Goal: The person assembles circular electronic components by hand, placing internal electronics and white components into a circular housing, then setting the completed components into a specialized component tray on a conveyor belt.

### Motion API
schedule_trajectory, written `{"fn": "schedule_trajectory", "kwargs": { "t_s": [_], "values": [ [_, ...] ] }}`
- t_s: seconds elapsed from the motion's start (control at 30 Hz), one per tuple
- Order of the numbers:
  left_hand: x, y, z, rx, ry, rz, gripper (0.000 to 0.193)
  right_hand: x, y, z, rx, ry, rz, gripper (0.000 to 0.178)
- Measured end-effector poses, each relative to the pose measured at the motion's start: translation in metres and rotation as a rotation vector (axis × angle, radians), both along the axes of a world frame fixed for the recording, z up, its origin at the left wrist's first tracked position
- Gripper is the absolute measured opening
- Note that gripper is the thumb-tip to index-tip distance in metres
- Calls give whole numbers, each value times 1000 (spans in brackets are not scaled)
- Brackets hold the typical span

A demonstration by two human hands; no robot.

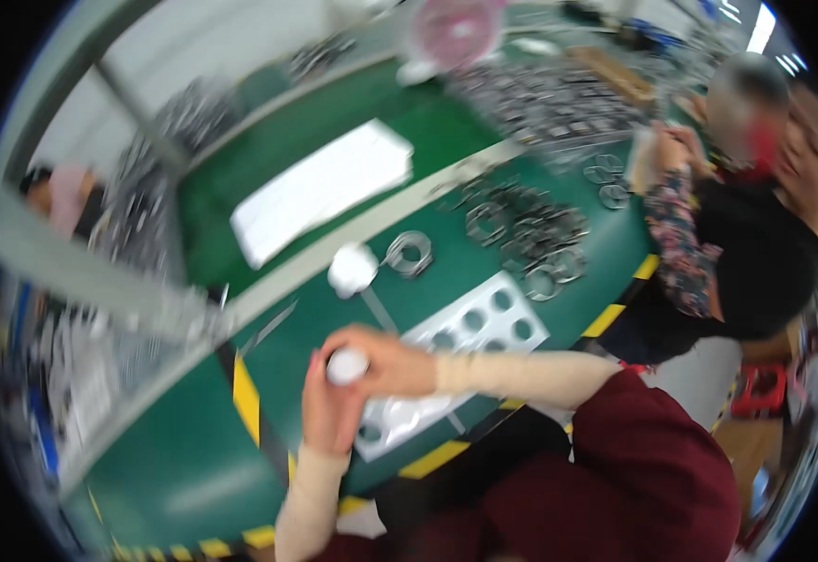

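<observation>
As they meet above a green worktop (198,445), the left hand (332,409) and the right hand (395,363) have their fingers curled around a small, round white piece (347,366). It is held near the left part of a white sheet (498,323) with round openings. Beyond lie a white wad (353,269) and shiny metal rings (422,265); farther right, a darker heap of rings (533,228).
</observation>
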State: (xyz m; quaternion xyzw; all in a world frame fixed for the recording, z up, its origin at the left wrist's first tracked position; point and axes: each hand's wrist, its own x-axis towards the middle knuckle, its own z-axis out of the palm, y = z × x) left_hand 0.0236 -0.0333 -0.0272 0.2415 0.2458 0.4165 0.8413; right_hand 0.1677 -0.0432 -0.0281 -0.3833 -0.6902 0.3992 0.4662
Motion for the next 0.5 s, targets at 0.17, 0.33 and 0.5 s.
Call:
{"fn": "schedule_trajectory", "kwargs": {
  "t_s": [0.17, 0.33, 0.5],
  "values": [
    [-5, 0, 13, -57, -53, -33, 35, 3, -2, 16, -375, 325, 9, 29],
    [-16, -2, 9, -10, -48, -62, 35, -9, -3, 4, -238, 124, -112, 33],
    [-15, 0, 12, -77, -121, -48, 36, -13, -5, 15, 195, -197, -297, 33]
  ]
}}
